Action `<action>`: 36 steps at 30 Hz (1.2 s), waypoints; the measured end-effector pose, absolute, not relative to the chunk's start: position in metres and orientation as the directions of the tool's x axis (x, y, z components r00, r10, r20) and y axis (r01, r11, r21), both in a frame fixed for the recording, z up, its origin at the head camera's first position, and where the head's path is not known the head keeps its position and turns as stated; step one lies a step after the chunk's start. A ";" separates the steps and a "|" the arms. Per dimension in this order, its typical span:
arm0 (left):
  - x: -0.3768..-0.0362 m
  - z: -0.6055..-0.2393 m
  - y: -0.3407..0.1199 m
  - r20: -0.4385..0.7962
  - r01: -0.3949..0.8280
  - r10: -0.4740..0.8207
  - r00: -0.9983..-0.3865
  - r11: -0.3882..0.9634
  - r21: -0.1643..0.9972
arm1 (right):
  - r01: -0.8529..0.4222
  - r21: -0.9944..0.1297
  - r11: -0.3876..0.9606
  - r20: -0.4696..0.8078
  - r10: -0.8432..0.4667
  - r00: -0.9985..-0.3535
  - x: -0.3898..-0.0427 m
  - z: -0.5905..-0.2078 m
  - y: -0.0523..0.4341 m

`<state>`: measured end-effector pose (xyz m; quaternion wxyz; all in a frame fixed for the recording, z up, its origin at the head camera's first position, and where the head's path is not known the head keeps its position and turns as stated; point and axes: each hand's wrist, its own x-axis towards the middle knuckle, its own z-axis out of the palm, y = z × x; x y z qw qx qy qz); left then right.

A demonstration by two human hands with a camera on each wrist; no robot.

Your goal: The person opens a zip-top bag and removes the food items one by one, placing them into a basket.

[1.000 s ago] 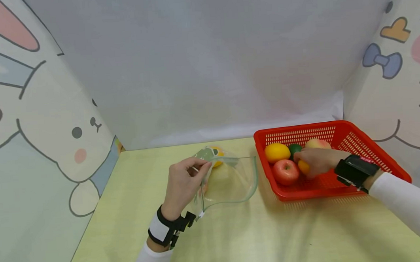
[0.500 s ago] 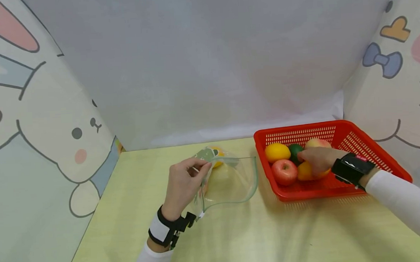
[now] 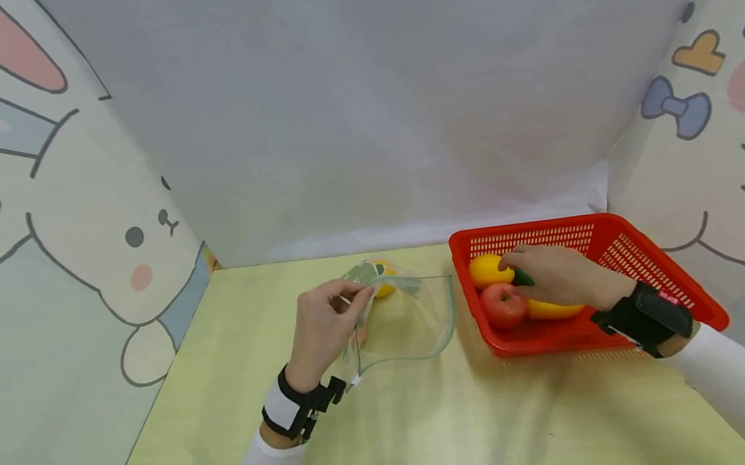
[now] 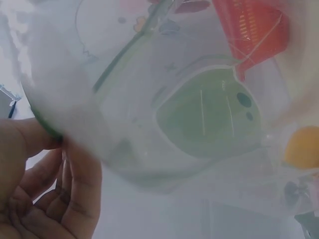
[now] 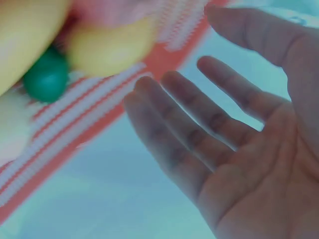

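The red basket [image 3: 607,245] sits right of the clear bag [image 3: 409,322], which the left hand [image 3: 323,330] pinches open. The right hand [image 3: 554,275], fingers spread, hovers over the lemon [image 3: 487,268]; a loose grab could roll it away, I'd guess.

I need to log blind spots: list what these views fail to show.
- Head view: the small dark green fruit is mostly covered by the right hand.
- Left wrist view: the clear plastic zip bag fogs everything behind; its contents are unreadable.
- Right wrist view: blurred, the red plastic basket is cut off by the frame edge.
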<state>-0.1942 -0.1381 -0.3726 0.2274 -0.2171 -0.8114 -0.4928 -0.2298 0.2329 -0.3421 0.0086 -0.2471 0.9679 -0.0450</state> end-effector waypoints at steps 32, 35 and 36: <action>-0.191 -0.371 -0.136 0.586 0.581 0.108 -0.803 0.355 0.732 | -0.796 -0.169 0.581 0.244 -0.758 -0.605 -0.226 -0.423 0.030; -0.191 -0.371 -0.136 0.588 0.583 0.111 -0.802 0.363 0.727 | -0.798 -0.159 0.582 0.250 -0.758 -0.602 -0.230 -0.426 0.024; -0.192 -0.371 -0.136 0.588 0.584 0.113 -0.801 0.366 0.725 | -0.794 -0.156 0.588 0.243 -0.756 -0.608 -0.231 -0.426 0.022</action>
